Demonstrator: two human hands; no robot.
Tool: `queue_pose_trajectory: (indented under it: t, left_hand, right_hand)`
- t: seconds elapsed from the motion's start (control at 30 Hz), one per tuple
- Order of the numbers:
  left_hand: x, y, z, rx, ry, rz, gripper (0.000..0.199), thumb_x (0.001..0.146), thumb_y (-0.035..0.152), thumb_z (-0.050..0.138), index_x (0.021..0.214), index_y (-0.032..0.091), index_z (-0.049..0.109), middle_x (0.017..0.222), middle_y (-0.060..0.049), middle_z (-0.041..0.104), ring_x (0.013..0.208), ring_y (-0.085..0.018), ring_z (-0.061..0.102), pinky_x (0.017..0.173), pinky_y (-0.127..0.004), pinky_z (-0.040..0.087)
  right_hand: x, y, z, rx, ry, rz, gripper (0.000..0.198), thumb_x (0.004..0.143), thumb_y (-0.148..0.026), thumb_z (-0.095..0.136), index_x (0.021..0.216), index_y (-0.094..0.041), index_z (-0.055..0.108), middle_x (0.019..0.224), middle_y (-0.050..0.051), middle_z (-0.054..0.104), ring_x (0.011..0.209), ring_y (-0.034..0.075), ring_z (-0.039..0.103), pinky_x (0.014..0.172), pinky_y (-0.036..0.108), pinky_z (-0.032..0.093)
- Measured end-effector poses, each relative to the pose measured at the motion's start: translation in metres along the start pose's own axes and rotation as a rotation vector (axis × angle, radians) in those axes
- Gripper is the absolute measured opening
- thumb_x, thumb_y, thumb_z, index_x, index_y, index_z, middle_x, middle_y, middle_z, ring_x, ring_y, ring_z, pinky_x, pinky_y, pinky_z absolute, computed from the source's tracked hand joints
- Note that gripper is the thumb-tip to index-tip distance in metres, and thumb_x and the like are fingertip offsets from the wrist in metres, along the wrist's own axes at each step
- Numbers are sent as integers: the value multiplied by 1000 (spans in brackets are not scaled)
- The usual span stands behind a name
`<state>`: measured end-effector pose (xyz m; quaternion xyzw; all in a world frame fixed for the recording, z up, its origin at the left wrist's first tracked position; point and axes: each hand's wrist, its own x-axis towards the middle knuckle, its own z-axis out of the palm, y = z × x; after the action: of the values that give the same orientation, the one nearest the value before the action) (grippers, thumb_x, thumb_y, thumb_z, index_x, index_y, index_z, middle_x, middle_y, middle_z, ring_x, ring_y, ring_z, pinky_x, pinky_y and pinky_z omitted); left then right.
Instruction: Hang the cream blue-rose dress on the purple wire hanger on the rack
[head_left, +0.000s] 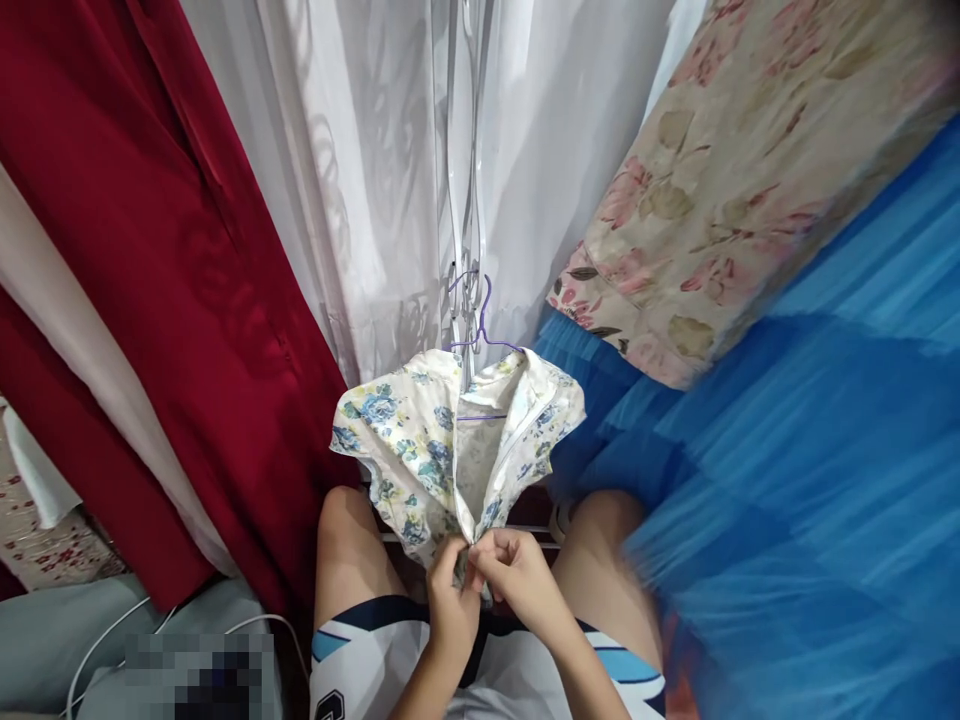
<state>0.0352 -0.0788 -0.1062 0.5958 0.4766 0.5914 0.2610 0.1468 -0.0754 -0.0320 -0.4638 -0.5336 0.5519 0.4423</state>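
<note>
A white shirt [420, 435] with blue flowers hangs in front of me on a purple wire hanger [484, 335]. Its collar is spread and the front opening runs down in a V to my fingers. My left hand [452, 590] is closed on the shirt's front edge at the bottom of that V. Right beside it, my right hand [514, 575] pinches the opposite edge at the same spot. The two hands touch, and whatever fastening lies between the fingertips is hidden. Below the hands, the lower shirt is mostly covered.
The hanger's hook meets a white metal rack [466, 220]. Dark red cloth [172, 280] hangs on the left, a white curtain [375, 150] behind. Floral cloth [690, 220] and blue tulle [810, 440] hang at right. A white cable [97, 640] lies on grey cushioning at lower left.
</note>
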Motion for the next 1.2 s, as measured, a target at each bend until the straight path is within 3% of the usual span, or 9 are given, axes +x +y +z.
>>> queue_pose_trajectory:
  t: [0.07, 0.2, 0.47, 0.6, 0.7, 0.8, 0.87, 0.97, 1.2]
  left_hand:
    - [10, 2, -3, 21, -60, -10, 12, 89, 21, 52, 81, 17, 60, 74, -3, 62, 71, -18, 59, 69, -28, 48]
    - [33, -3, -24, 118, -150, -19, 18, 92, 26, 51, 79, 17, 60, 73, -3, 63, 70, -17, 59, 67, -25, 44]
    - [37, -26, -50, 199, -272, -8, 22, 94, 28, 51, 77, 17, 58, 64, 0, 57, 62, -15, 57, 58, -24, 41]
    - [66, -10, -56, 203, -203, 139, 10, 90, 25, 60, 89, 18, 67, 83, -5, 68, 78, -20, 65, 73, -30, 51]
    - [111, 41, -61, 158, -31, 384, 32, 91, 22, 62, 122, 23, 64, 116, -9, 68, 94, -20, 66, 89, -36, 52]
    - [165, 104, -64, 149, 38, 607, 40, 95, 23, 56, 134, 26, 57, 132, -11, 61, 97, -19, 66, 83, -34, 54]
    - [196, 133, -62, 171, -63, 660, 34, 96, 26, 55, 130, 24, 59, 124, -10, 65, 93, -18, 65, 80, -32, 54]
    - [221, 147, -54, 203, -176, 726, 16, 97, 26, 53, 97, 20, 67, 92, -6, 69, 86, -17, 64, 78, -30, 50]
    - [222, 144, -42, 152, -27, 674, 18, 97, 28, 52, 86, 18, 63, 78, -3, 63, 72, -14, 60, 69, -25, 46]
  right_hand:
    - [5, -7, 2, 98, 98, -10, 22, 80, -33, 64, 70, -14, 63, 50, 2, 63, 34, 6, 36, 39, 21, 23]
    - [40, -50, -2, 298, 356, -175, 23, 76, -34, 67, 65, -15, 62, 41, -5, 47, 34, 4, 28, 38, 21, 18]
    - [108, -170, -5, 310, 297, -445, 15, 71, -28, 70, 67, -14, 67, 46, -4, 51, 37, 5, 33, 37, 21, 23]
    - [101, -166, -3, 195, 273, -433, 15, 74, -28, 69, 68, -15, 65, 44, -4, 53, 36, 6, 37, 38, 21, 26]
    - [89, -156, -3, 112, 289, -433, 17, 77, -29, 67, 68, -16, 62, 42, -4, 52, 36, 7, 39, 40, 20, 27]
    - [79, -155, -3, 42, 273, -456, 21, 79, -31, 67, 68, -16, 60, 43, -4, 53, 37, 7, 40, 40, 20, 28]
    - [77, -156, -4, 25, 261, -490, 23, 81, -34, 67, 69, -17, 59, 44, -4, 52, 39, 7, 40, 41, 21, 28]
    - [81, -150, -7, 24, 275, -524, 24, 82, -38, 67, 73, -17, 59, 45, -5, 49, 40, 8, 38, 42, 21, 26]
    - [105, -105, 4, -28, 327, -522, 26, 80, -40, 66, 68, -21, 53, 47, -7, 40, 42, 8, 29, 44, 23, 19]
